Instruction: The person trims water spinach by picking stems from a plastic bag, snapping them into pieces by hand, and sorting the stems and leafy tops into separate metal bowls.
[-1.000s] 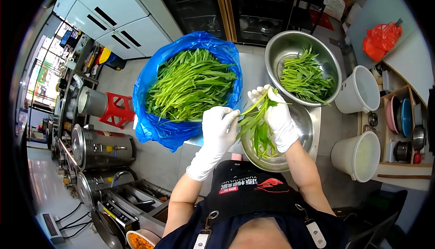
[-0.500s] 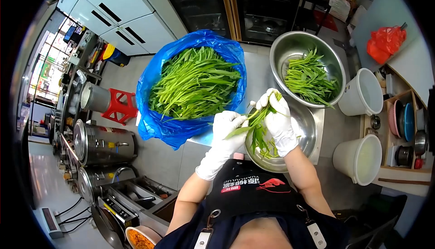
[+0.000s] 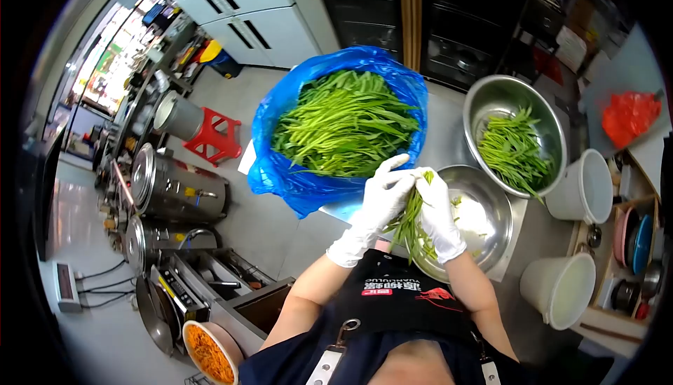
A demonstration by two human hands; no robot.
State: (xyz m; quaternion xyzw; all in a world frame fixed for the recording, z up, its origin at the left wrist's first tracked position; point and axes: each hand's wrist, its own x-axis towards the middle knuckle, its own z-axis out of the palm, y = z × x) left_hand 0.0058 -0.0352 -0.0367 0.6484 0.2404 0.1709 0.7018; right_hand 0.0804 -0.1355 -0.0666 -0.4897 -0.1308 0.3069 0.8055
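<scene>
Both my hands wear white gloves and meet over the near side of a shallow steel basin [image 3: 501, 206]. My right hand [image 3: 436, 211] is closed round a small bunch of water spinach [image 3: 409, 229], whose leaves hang down toward my apron. My left hand [image 3: 385, 194] is beside it, fingertips pinched at the top of the same bunch; its fingers partly hide the stems. Short green scraps lie in the basin. A blue plastic bag [image 3: 270, 175] full of water spinach [image 3: 347, 122] stands to the left. More stems lie in a deep steel bowl [image 3: 484, 94] at the right.
White buckets [image 3: 557, 290] stand on the right by a shelf of bowls. A red stool [image 3: 214, 136] and large steel pots [image 3: 186, 185] are at the left. A tub of orange shreds [image 3: 210, 353] sits at lower left. Fridges [image 3: 252, 28] line the back.
My left hand has moved right, up against my right hand at the top of the bunch. The bunch now hangs lower, between my hands. The whole view has shifted and tilted.
</scene>
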